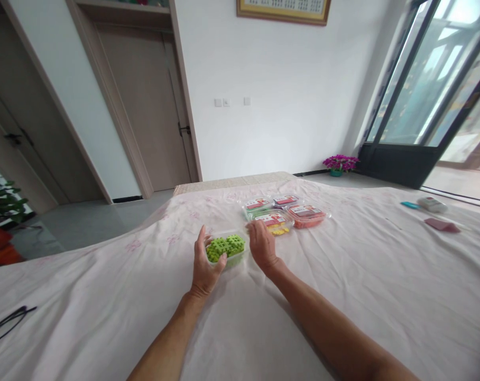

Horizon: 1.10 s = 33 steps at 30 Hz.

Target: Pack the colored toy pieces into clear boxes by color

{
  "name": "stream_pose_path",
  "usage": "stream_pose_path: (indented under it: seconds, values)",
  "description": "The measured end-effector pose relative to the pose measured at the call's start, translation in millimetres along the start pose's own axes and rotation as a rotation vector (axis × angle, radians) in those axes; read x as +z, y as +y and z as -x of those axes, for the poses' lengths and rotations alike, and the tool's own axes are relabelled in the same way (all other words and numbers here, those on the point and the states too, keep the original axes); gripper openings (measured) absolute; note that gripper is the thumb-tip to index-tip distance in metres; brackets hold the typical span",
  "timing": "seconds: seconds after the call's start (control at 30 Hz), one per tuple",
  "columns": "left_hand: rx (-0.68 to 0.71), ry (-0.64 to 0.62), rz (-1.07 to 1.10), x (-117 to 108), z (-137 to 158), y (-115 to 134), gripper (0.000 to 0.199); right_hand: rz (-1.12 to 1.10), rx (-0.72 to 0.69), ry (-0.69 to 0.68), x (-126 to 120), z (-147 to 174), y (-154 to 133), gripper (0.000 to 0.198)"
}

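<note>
A clear plastic box sits on the cloth, filled with green lattice-like plastic pieces. My left hand grips its left side, thumb along the near edge and fingers round the far left corner. Just past the box's right edge is my right hand, its fingers curled and pressed together. Whatever lies between those fingertips, if anything, is hidden. Behind it are several lidded clear boxes with labels: one with yellow pieces, one with red pieces, a green one and a dark one.
A pale, wrinkled cloth covers the broad surface. Black-framed glasses lie at the left edge. To the right are a dark pink item, a grey-white item and a blue item. Purple flowers stand by the far wall.
</note>
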<state>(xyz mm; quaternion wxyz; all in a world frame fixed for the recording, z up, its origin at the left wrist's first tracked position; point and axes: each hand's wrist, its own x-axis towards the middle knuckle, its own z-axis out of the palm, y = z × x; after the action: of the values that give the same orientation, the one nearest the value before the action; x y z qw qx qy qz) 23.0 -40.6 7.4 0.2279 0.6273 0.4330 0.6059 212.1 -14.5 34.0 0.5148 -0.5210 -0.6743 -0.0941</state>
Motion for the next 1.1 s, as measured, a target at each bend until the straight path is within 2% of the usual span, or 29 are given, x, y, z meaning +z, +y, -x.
stream_pose_path:
  seconds: [0.1, 0.23, 0.37, 0.53, 0.67, 0.77, 0.97, 1.1]
  values:
    - [-0.001, -0.007, 0.030, -3, 0, -4, 0.089, -0.077, 0.115, 0.098, 1, -7, 18, 0.028]
    - [0.062, -0.019, 0.030, -6, -2, -7, 0.086, -0.195, 0.210, 0.066, 4, -3, 38, 0.029]
    - [0.223, -0.035, -0.097, -15, -7, 1, 0.088, -0.287, 0.358, 0.054, 10, 5, 47, 0.032]
    - [0.482, -0.092, -0.425, -37, -23, 21, 0.090, -0.448, 0.475, 0.044, 15, 9, 48, 0.036]
    - [0.587, -0.214, -0.632, -48, -32, 40, 0.085, -0.503, 0.482, 0.028, 18, 11, 50, 0.037]
    - [0.624, -0.301, -0.735, -48, -31, 52, 0.082, -0.504, 0.446, 0.015, 20, 13, 51, 0.036]
    - [0.740, -0.439, -0.821, -37, -28, 68, 0.079, -0.505, 0.422, -0.016, 20, 15, 52, 0.035]
    - [0.868, -0.546, -0.865, -40, -31, 73, 0.080, -0.520, 0.425, -0.019, 18, 15, 51, 0.035]
